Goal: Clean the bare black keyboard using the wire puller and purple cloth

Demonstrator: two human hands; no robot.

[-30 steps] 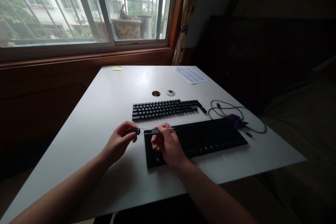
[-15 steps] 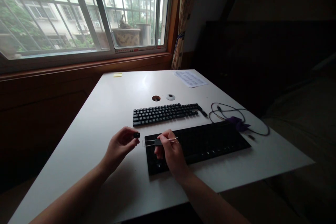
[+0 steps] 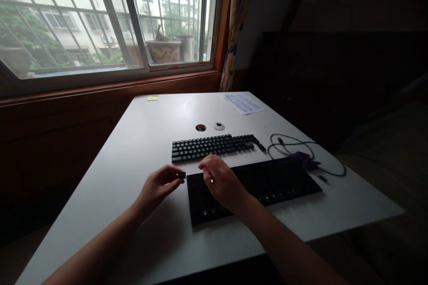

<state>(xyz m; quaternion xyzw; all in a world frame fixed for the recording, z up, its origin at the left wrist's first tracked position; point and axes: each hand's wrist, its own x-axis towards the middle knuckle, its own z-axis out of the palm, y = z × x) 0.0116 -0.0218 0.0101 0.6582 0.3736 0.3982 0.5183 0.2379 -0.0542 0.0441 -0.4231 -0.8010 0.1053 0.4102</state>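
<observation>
Keycap [image 3: 181, 175], where do we have it?

Left hand [image 3: 171, 178]: pinched between thumb and fingers, above the table [image 3: 127, 151], just off the far-left corner of the keyboard [image 3: 277, 182]. Small and black; legend not readable to us.

And our right hand [image 3: 217, 180]?

Fingers curled in over the keyboard's left part, gripping something. Only a shiny metal bit [image 3: 211, 178] shows; we can't tell its full shape.

How far along are we?

Partway, we'd judge. Black keycap rows [image 3: 200, 148] lie neatly between the keyboard and the table's far edge, with a stepped right end. The pinched one is outside that block. A few pale marks run along the keyboard's near edge; too dark to say which caps are fitted, so no count of what's left.

Containers?

Caps lie straight on the table. We see a planter [image 3: 164, 51] outside the window with a gnarled stump in it. Table hole [image 3: 200, 128] beyond the rows; contents unclear.

Rest of the table?

Cable [image 3: 280, 141] looped near the right edge, purple cloth [image 3: 305, 161] at the keyboard's far-right corner, printed sheet [image 3: 245, 103] by the far-right corner, yellow note [image 3: 152, 98] near the far-left.
</observation>
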